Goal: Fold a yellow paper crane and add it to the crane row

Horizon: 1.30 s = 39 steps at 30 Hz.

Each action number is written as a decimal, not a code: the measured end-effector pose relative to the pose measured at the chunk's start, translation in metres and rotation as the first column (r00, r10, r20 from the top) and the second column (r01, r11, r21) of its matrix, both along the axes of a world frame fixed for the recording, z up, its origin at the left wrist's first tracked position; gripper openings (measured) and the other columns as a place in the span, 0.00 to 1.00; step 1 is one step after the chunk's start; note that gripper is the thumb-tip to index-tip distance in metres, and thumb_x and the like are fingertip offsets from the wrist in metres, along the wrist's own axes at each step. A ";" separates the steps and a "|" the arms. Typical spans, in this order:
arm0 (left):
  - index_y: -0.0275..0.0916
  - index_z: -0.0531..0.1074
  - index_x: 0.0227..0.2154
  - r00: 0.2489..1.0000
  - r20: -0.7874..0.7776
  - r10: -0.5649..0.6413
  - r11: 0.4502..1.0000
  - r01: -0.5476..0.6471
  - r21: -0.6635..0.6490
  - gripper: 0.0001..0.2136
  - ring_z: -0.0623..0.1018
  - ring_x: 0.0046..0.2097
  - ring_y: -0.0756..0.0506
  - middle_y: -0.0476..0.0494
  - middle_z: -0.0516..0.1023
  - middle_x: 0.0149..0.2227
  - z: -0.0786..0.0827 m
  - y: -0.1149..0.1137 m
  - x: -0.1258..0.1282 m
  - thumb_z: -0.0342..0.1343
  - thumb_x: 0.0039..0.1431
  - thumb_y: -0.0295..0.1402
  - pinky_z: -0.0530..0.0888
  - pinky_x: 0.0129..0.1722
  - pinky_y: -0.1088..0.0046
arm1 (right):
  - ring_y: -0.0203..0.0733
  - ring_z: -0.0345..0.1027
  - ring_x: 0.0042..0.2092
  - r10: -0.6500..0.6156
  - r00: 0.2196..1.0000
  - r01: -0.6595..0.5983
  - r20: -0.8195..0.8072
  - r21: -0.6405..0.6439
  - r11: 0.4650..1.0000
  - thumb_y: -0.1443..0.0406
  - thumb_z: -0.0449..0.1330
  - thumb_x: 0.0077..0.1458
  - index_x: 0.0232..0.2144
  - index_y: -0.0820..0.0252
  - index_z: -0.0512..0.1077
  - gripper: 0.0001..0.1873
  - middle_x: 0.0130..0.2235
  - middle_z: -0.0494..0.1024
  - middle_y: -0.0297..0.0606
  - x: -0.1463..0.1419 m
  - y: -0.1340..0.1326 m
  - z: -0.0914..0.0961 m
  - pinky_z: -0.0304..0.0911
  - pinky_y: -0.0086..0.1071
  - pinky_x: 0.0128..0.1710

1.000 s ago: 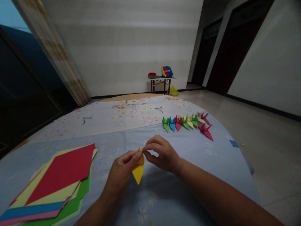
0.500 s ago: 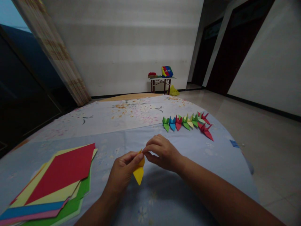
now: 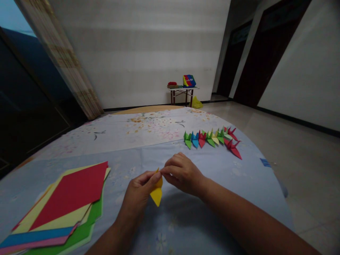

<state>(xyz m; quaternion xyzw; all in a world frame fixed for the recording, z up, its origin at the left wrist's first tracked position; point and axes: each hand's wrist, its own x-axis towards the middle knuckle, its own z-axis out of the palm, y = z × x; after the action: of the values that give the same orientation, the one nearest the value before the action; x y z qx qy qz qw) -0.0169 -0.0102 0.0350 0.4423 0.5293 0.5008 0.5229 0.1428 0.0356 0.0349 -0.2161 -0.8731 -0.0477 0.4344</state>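
Observation:
A folded piece of yellow paper [image 3: 156, 194] is pinched between the thumb and fingers of my left hand [image 3: 140, 187], above the near part of the table. Its pointed lower end hangs downward and a small tip shows above my thumb. My right hand [image 3: 184, 173] is closed, its thumb and fingertips pinching at the upper right edge of the same yellow paper. The exact spot they grip is hidden behind the fingers. Past my right hand stands a row of folded paper cranes [image 3: 202, 139] in green, blue, red and pale yellow, with a red crane [image 3: 233, 148] in front at its right end.
A stack of coloured paper sheets [image 3: 71, 194], red on top, lies at the left. Flowered cloth [image 3: 127, 141] covers the round table. Farther back, a small table [image 3: 183, 88] by the wall holds a colourful box [image 3: 189, 81]. A yellow bag [image 3: 196, 102] lies beside it.
Both hands stay nearly in place. The right fingers have drawn slightly closer together, and the lower tip of the yellow paper has shifted up a little.

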 end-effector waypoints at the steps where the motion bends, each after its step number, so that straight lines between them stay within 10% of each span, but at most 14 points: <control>1: 0.38 0.78 0.28 1.000 0.010 0.001 1.000 -0.001 0.003 0.14 0.72 0.27 0.49 0.49 0.76 0.24 -0.001 0.000 -0.001 0.64 0.40 0.43 0.66 0.27 0.77 | 0.36 0.63 0.32 0.005 1.000 -0.005 -0.003 -0.005 1.000 0.68 0.54 0.55 0.30 0.58 0.70 0.05 0.29 0.73 0.37 0.000 0.000 0.000 0.54 0.32 0.33; 39: 0.38 0.76 0.29 0.998 0.014 -0.067 0.994 0.065 0.082 0.10 0.71 0.33 0.49 0.49 0.75 0.29 -0.013 0.001 -0.007 0.60 0.49 0.39 0.66 0.34 0.77 | 0.36 0.65 0.34 -0.029 0.997 0.012 -0.071 -0.239 0.971 0.69 0.57 0.48 0.27 0.60 0.68 0.01 0.28 0.71 0.34 -0.007 -0.009 0.003 0.52 0.33 0.37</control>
<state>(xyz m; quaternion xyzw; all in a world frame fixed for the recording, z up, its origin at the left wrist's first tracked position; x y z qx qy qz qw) -0.0241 -0.0094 0.0223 0.4761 0.4891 0.5082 0.5252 0.1361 0.0267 0.0382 -0.2772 -0.8537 0.0607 0.4368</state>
